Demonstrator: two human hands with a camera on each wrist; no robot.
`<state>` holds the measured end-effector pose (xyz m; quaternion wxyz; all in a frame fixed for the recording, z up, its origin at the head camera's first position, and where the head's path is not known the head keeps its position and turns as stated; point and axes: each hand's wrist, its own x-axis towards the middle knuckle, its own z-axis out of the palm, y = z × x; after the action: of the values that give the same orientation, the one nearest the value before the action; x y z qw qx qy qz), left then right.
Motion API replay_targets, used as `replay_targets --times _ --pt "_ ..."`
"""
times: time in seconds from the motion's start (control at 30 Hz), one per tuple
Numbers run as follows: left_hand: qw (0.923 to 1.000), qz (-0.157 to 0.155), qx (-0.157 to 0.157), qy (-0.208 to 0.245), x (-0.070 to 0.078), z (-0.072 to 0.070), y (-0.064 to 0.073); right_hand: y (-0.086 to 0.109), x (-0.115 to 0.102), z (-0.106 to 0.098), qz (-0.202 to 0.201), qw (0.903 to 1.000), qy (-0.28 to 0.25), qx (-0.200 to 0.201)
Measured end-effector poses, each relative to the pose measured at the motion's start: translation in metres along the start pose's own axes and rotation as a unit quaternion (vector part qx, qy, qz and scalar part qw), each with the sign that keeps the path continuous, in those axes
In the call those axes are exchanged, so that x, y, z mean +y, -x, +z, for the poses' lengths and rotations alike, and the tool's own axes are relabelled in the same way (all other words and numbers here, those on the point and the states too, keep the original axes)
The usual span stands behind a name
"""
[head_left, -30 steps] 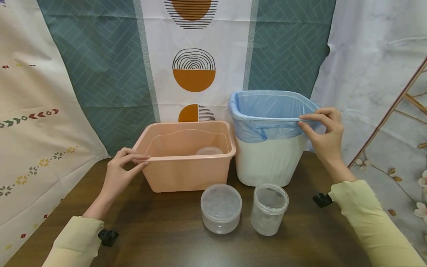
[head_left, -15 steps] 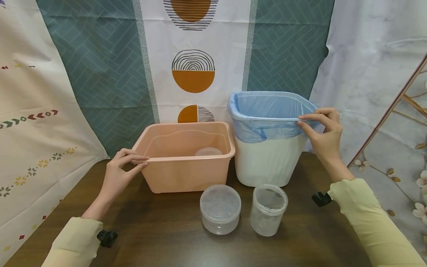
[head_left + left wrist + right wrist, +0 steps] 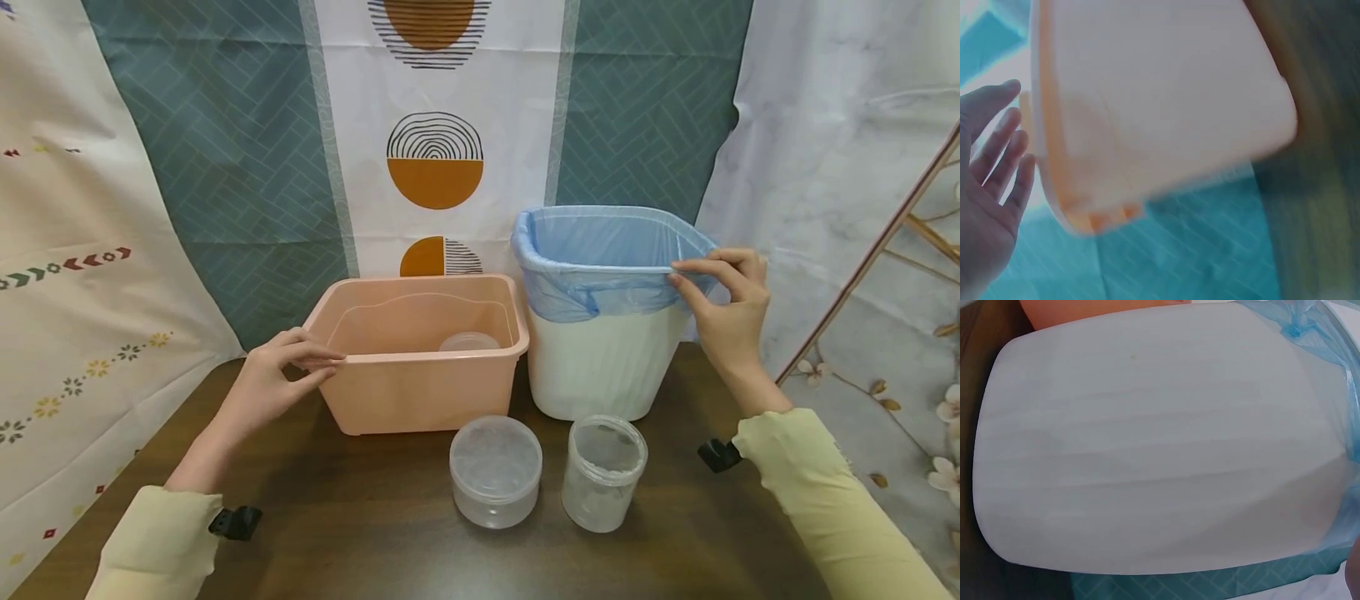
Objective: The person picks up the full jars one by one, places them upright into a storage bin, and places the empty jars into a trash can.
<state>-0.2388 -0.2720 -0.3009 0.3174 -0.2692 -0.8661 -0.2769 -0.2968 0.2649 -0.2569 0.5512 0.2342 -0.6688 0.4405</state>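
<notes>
One clear container [image 3: 469, 341] (base hidden) shows inside the pink tub [image 3: 423, 393].

tub [image 3: 420, 396] pink | bin [image 3: 600, 367] wht | liner [image 3: 633, 292] blu | tbl [image 3: 360, 517] dk brn | cloth [image 3: 225, 150] teal, herringbone

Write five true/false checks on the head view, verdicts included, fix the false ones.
1. The right hand pinches the blue liner at the rim of the white bin. True.
2. The peach tub stands left of the white bin. True.
3. The peach tub is empty. False: a clear round item shows inside it.
4. On the table, the wide clear jar stands left of the tall clear jar. True.
5. The tall clear jar is in a hand's grip. False: it stands on the table; the left hand is at the peach tub's near left corner.
</notes>
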Motion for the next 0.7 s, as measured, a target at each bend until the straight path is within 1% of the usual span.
replay_targets --times 0.13,0.2,0.27,0.4,0.5,0.6,0.7 --pt "0.9976 0.057 -0.040 0.000 0.024 0.010 -0.009 0.001 -0.002 0.003 -0.011 0.9998 0.014 0.011" --pt "0.9947 0.076 -0.069 0.008 0.035 0.017 -0.013 0.002 -0.003 0.004 -0.014 0.9997 0.017 0.011" --pt "0.9912 0.090 -0.095 0.021 0.045 0.023 -0.020 0.002 -0.002 0.003 -0.014 0.9997 0.016 0.010" --pt "0.9827 0.096 -0.152 0.044 0.062 0.032 -0.031 0.002 -0.001 0.003 -0.012 0.9998 0.015 0.005" --pt "0.9774 0.094 -0.180 0.059 0.072 0.040 -0.037 0.002 -0.001 0.003 -0.007 0.9999 0.015 0.003" --pt "0.9709 0.104 -0.203 0.071 0.080 0.052 -0.037 0.002 -0.006 0.004 -0.004 0.9999 0.010 0.005" --pt "0.9643 0.117 -0.223 0.081 0.086 0.066 -0.034 0.002 -0.015 0.005 -0.002 1.0000 0.005 0.006"
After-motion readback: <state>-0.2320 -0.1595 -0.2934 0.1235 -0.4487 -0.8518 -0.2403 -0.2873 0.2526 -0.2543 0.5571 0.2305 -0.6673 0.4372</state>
